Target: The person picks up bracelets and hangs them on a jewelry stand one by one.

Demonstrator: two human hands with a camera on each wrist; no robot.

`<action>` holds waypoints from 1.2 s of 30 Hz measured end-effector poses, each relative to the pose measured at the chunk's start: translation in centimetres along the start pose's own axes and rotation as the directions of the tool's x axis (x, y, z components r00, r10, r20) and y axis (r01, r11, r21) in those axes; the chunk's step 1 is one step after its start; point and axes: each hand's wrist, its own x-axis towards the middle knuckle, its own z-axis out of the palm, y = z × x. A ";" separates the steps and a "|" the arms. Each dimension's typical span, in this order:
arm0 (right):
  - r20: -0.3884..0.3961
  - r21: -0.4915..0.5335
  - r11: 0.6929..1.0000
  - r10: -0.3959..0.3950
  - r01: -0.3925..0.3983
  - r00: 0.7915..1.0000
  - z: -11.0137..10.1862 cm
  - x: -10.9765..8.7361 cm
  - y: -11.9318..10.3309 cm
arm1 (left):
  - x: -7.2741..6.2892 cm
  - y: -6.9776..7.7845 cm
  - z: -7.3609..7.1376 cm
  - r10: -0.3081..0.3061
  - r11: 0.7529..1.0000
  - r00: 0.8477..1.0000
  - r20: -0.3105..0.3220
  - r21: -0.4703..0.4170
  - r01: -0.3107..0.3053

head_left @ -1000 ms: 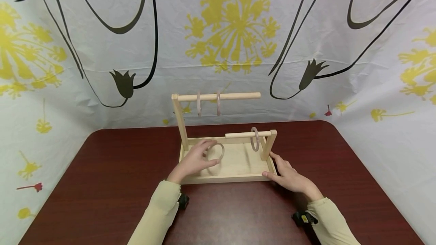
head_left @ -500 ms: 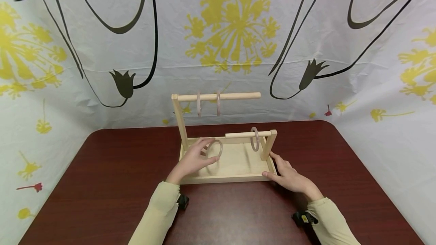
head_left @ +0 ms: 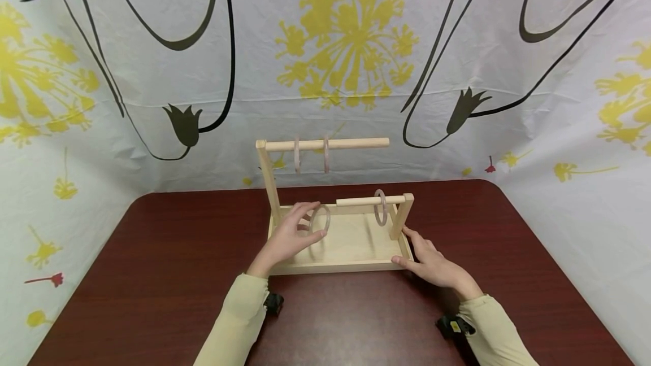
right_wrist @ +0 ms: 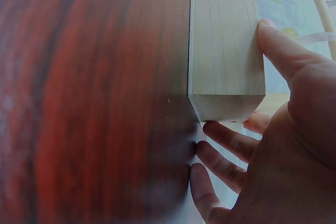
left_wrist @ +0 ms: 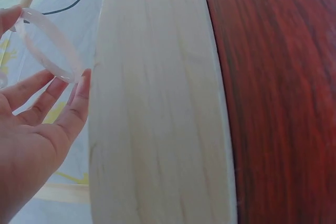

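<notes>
My left hand [head_left: 288, 236] pinches a pale translucent bangle [head_left: 328, 219] above the left part of a wooden display stand's tray [head_left: 335, 268]. The left wrist view shows that bangle [left_wrist: 56, 72] upright between thumb and fingertips. Two more bangles, one at left [head_left: 297, 158] and one beside it, hang on the upper rod [head_left: 358, 143]. Another bangle [head_left: 385, 216] hangs on the shorter lower rod [head_left: 353, 202]. My right hand [head_left: 434, 267] holds the tray's front right corner, thumb on the front rim and fingers against the outer end. The thumb [right_wrist: 281, 45] shows close up.
The stand sits on a dark red wooden table [head_left: 203, 304] near its back edge. Behind rises a white cloth [head_left: 127, 72] with yellow and dark plant prints. The upper rod's left post [head_left: 268, 182] stands just behind my left hand; the lower rod's post [head_left: 402, 219] is at right.
My left hand and its bangle have shifted slightly left and up. The right hand, the stand and the hanging bangles stay as they were.
</notes>
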 end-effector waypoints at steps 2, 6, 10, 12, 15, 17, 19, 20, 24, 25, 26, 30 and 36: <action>0.001 -0.001 1.000 0.002 -0.002 1.000 0.0 0.0 0.0 | 0.0 0.1 0.0 0.000 1.000 1.000 -0.011 -0.024 0.000; 0.004 0.004 1.000 0.003 -0.003 1.000 0.0 0.0 0.0 | -0.1 0.3 0.0 0.003 0.999 0.999 -0.037 -0.054 -0.005; 0.007 0.005 1.000 0.001 -0.001 1.000 0.0 0.0 -0.1 | 0.0 0.4 0.1 0.014 0.996 0.998 -0.053 -0.090 -0.019; 0.010 0.005 1.000 0.003 -0.003 1.000 0.0 0.0 -0.1 | 0.1 0.4 0.2 0.026 0.993 0.998 -0.056 -0.109 -0.032; 0.013 0.010 1.000 0.007 -0.007 1.000 0.0 0.0 0.0 | 0.2 0.6 0.4 0.038 0.992 0.997 -0.060 -0.121 -0.045; 0.014 0.011 1.000 0.007 -0.007 1.000 0.0 0.0 0.0 | 0.3 0.8 0.5 0.044 0.991 0.997 -0.063 -0.125 -0.052; 0.012 0.009 1.000 0.005 -0.005 1.000 0.0 0.0 0.1 | 0.5 1.0 0.7 0.047 0.991 0.997 -0.068 -0.124 -0.055; 0.011 0.008 1.000 0.004 -0.004 1.000 0.0 0.0 0.1 | 0.5 1.1 0.8 0.049 0.991 0.996 -0.070 -0.123 -0.057; 0.009 0.004 1.000 -0.002 0.002 1.000 0.0 0.0 0.1 | 0.8 1.4 1.0 0.055 0.991 0.995 -0.077 -0.121 -0.064; 0.009 0.004 1.000 -0.002 0.002 1.000 0.0 0.1 0.1 | 0.8 1.5 1.0 0.058 0.990 0.995 -0.077 -0.124 -0.067; 0.008 0.005 1.000 -0.003 0.003 1.000 0.0 0.1 0.1 | 0.9 1.5 1.1 0.063 0.989 0.995 -0.076 -0.129 -0.072; 0.008 0.007 1.000 0.002 -0.002 1.000 0.1 0.0 0.2 | 1.2 1.6 1.4 0.081 0.985 0.994 -0.066 -0.144 -0.090; 0.007 0.008 1.000 0.002 -0.002 1.000 0.2 0.0 0.2 | 1.7 1.8 2.3 0.085 0.983 0.995 -0.044 -0.161 -0.091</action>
